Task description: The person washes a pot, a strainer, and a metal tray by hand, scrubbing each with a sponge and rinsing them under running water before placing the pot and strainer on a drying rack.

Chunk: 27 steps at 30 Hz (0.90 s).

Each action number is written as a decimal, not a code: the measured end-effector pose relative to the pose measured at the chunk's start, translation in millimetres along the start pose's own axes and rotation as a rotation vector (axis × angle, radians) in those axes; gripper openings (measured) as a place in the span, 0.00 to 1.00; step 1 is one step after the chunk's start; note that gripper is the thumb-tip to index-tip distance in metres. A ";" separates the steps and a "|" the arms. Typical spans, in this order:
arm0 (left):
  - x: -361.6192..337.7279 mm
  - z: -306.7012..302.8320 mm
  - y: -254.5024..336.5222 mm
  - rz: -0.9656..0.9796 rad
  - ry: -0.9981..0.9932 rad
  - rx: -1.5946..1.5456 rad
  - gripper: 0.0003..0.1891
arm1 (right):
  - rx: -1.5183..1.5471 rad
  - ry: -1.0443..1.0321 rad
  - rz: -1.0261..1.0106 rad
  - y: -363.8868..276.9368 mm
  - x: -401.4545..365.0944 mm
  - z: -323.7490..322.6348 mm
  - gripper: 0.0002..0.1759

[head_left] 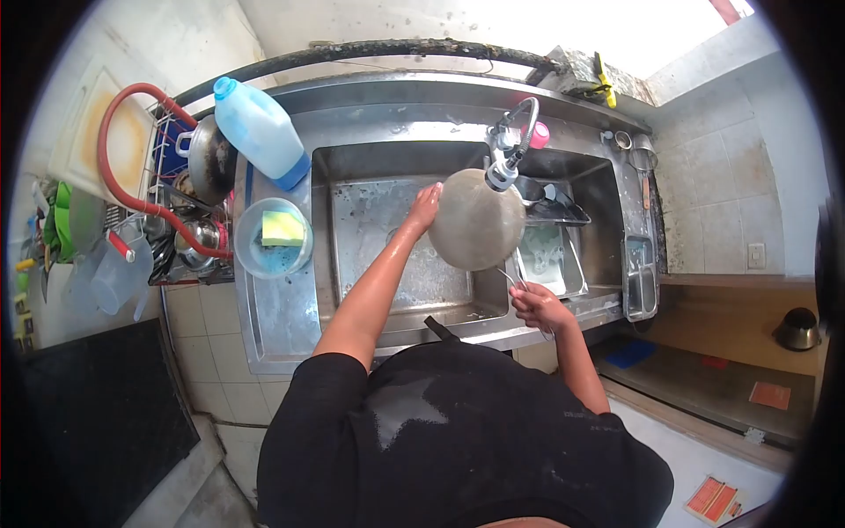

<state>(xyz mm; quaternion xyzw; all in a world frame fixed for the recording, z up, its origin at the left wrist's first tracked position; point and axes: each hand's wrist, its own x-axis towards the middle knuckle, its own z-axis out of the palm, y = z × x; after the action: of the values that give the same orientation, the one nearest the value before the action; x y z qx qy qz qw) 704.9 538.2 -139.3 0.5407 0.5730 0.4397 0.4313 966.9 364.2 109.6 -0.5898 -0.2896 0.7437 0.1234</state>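
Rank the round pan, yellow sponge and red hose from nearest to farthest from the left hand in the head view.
1. Round pan: touching the left hand, over the sink.
2. Yellow sponge: in the bowl, left of the sink.
3. Red hose: far left.

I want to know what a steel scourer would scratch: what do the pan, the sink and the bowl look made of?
Pan: metal, possibly aluminium. Its round face is dull, matt grey and has no shine.
Sink: it looks like stainless steel, with brushed silver walls and bright reflections.
Bowl: probably plastic, as its wall is translucent and bluish.
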 end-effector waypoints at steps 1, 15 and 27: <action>-4.6 -3.5 -2.2 -0.175 -0.110 -0.209 0.30 | 0.059 -0.057 -0.004 0.3 -9.4 -1.7 0.09; -31.7 -6.6 90.6 -0.601 0.148 -1.405 0.27 | 0.127 -0.024 -0.219 24.8 108.1 18.0 0.13; 13.7 -93.2 149.5 -0.114 0.284 -1.531 0.25 | 0.118 -0.263 -0.458 -56.3 184.4 19.3 0.08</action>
<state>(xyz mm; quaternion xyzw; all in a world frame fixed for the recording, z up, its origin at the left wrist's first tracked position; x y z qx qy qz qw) 649.9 552.7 28.0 0.0008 0.1865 0.7548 0.6289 889.2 500.7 -3.9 -0.3991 -0.3852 0.7821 0.2840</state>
